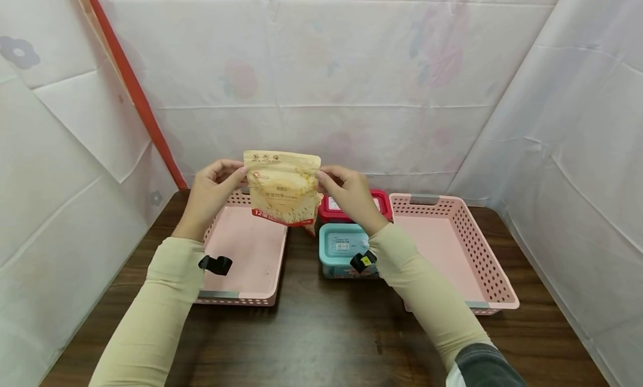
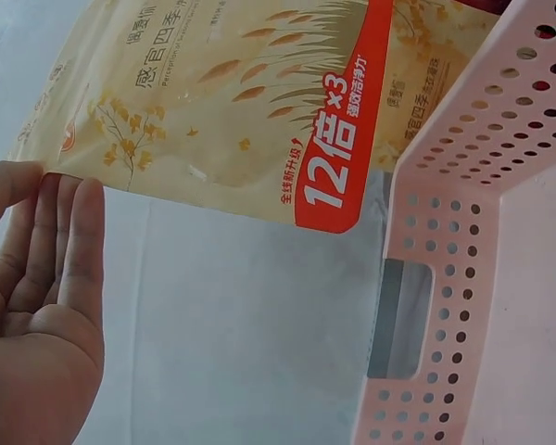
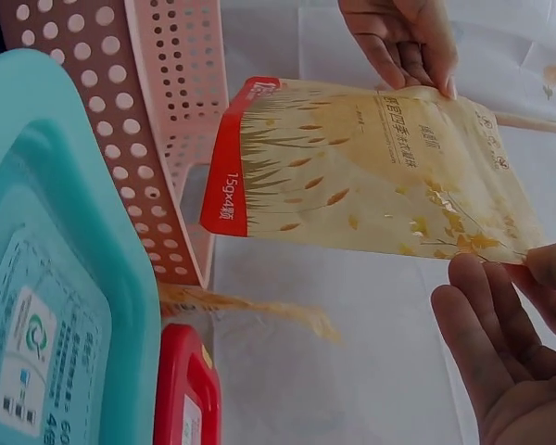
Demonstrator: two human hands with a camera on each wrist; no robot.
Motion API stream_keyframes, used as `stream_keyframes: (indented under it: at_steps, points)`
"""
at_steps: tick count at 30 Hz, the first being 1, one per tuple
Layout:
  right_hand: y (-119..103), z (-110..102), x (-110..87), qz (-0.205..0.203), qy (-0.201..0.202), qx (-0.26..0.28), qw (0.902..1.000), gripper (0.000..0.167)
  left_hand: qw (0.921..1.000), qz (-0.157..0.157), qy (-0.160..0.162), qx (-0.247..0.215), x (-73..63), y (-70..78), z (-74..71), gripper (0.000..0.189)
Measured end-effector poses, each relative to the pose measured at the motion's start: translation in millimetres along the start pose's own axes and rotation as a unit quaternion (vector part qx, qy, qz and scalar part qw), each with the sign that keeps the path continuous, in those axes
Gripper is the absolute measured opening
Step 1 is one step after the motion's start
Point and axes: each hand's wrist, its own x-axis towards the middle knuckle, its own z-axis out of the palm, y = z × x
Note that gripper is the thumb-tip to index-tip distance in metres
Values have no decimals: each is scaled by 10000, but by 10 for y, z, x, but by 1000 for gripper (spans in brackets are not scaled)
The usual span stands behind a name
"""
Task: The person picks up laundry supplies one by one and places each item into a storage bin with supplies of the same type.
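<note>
Both hands hold a yellow pouch (image 1: 282,189) with a red band along its bottom, raised above the back of the table, its printed front facing me. My left hand (image 1: 211,194) pinches its left side edge near the top between thumb and fingers. On the opposite side edge, my right hand (image 1: 351,194) pinches likewise. The left wrist view shows the pouch (image 2: 222,102) with large white print on the red band. Partly hidden behind it is a second yellow pouch (image 3: 250,304), low beside the red box (image 3: 187,389).
A pink basket (image 1: 276,275) stands at left, under the left forearm; another pink basket (image 1: 477,236) stands at right. Between them sit a teal-lidded box (image 1: 334,258) and, behind it, the red-lidded box (image 1: 384,204). White curtains (image 1: 321,68) enclose the dark wooden table (image 1: 321,342).
</note>
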Motion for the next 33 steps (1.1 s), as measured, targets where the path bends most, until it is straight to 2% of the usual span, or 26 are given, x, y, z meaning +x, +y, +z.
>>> stream_keyframes:
  at_steps: [12, 16, 22, 28, 33]
  points:
    - [108, 267, 136, 8, 34, 344, 9994, 21, 9992, -59, 356, -141, 20, -127, -159, 33]
    - [119, 341, 161, 96, 81, 353, 9993, 21, 9989, -175, 438, -39, 30, -149, -205, 34]
    - [124, 442, 199, 273, 188, 562, 9979, 20, 9979, -251, 534, -267, 62, -180, -267, 32]
    - [139, 564, 257, 264, 236, 379, 9987, 17, 9967, -294, 698, -301, 102, -234, -338, 33]
    - [162, 661, 299, 284, 281, 65, 9992, 19, 9965, -332, 773, 11, 149, -304, -387, 35]
